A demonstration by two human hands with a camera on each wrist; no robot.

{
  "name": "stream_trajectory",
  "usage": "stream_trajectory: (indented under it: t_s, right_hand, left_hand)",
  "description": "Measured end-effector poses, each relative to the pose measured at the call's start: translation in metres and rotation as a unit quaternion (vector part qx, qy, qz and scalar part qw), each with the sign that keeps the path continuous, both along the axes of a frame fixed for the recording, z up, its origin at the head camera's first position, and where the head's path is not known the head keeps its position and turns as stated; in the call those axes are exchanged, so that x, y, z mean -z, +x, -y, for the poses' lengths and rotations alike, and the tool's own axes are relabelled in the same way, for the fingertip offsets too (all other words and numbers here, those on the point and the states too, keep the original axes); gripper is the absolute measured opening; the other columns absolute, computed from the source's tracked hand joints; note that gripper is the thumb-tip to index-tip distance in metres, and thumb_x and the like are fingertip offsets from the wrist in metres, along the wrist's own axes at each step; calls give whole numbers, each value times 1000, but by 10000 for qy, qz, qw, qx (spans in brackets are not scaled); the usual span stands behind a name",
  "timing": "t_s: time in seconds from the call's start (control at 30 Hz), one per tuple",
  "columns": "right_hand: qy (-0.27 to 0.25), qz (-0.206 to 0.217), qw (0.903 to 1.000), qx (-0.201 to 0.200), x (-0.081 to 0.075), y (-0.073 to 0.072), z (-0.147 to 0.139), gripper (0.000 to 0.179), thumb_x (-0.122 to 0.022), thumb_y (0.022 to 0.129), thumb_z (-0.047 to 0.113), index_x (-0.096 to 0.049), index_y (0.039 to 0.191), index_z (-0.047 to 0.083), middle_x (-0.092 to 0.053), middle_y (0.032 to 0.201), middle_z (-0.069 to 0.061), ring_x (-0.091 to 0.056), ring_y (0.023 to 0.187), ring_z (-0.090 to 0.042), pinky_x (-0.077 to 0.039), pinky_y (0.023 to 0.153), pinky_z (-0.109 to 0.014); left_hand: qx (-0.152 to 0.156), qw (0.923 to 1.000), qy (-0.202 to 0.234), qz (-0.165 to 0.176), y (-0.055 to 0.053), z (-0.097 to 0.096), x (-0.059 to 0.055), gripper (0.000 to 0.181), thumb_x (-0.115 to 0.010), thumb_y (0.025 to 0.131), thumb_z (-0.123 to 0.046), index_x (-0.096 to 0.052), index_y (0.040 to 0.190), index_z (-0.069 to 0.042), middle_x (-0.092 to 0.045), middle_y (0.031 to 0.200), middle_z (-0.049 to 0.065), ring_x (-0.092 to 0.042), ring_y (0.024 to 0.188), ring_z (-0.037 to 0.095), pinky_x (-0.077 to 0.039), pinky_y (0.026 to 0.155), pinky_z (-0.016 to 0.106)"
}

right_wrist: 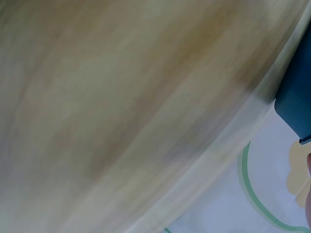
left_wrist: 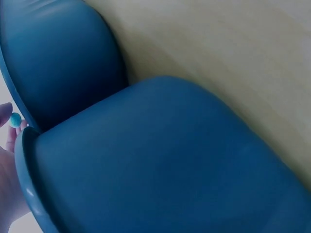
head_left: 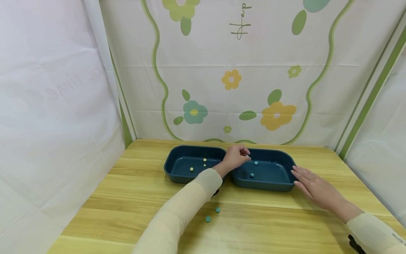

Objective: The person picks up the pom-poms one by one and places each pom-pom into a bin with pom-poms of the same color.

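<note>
Between the thumb and fingers of my left hand (head_left: 234, 158) is a small turquoise ball (left_wrist: 15, 120), pinched above the left end of the right dark-blue tray (head_left: 263, 184). Inside that tray lie two turquoise balls (head_left: 252, 175). The left dark-blue tray (head_left: 177, 179) holds several pale-yellow balls (head_left: 191, 169); my left wrist partly covers its right end. With straight fingers, my right hand (head_left: 317, 187) touches the right tray's outer right end. On the table in front, two more turquoise balls (head_left: 208, 219) lie beside my left sleeve.
Both trays stand end to end near the back of the wooden table (head_left: 266, 225). Behind them hangs a white cloth (head_left: 203, 53) with printed flowers. White cloth panels enclose the left and right sides.
</note>
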State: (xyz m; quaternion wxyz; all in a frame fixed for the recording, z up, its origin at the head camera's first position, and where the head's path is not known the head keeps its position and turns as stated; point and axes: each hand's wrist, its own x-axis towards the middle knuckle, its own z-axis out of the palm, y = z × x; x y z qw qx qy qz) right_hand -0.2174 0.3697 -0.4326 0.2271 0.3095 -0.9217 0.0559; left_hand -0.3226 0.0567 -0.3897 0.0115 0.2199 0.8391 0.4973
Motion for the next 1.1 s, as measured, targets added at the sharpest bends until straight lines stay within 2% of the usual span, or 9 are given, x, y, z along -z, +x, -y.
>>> stream_trajectory:
  t_s: [0.2, 0.5, 0.83, 1.1]
  right_hand:
    - [-15, 35, 10000, 21, 0, 0, 0, 42, -59, 98, 19, -56, 131, -6, -51, 136, -26, -48, 124, -43, -5, 113, -17]
    - [-10, 8, 10000, -1, -1, 1, 2, 41, -59, 98, 19, -57, 130, -6, -52, 135, -25, -50, 122, -43, -5, 112, -15]
    - [23, -29, 10000, 0, 0, 0, 2, 41, -59, 98, 19, -57, 130, -7, -52, 135, -26, -48, 126, -40, -4, 112, -15]
    - [22, -45, 10000, -13, 1, 0, 1, 41, -58, 98, 19, -57, 130, -8, -52, 134, -27, -48, 125, -40, -5, 113, -16]
  left_hand:
    - [12, 10000, -76, -35, 0, 0, 3, 15, -73, 88, -9, -69, 100, 0, -59, 82, -5, -56, 74, 9, -50, 67, 21]
    - [-35, 9999, -120, 15, 0, 0, 5, 12, -73, 88, -10, -69, 97, -2, -60, 81, -5, -56, 74, 9, -50, 66, 20]
    - [-1, 9999, -150, 52, 0, 1, 4, 16, -72, 89, -10, -68, 102, -2, -60, 84, -5, -56, 75, 8, -50, 67, 21]
    - [55, 10000, 7, 54, -2, 3, 2, 12, -73, 89, -10, -68, 98, -4, -61, 83, -6, -57, 75, 8, -50, 66, 21]
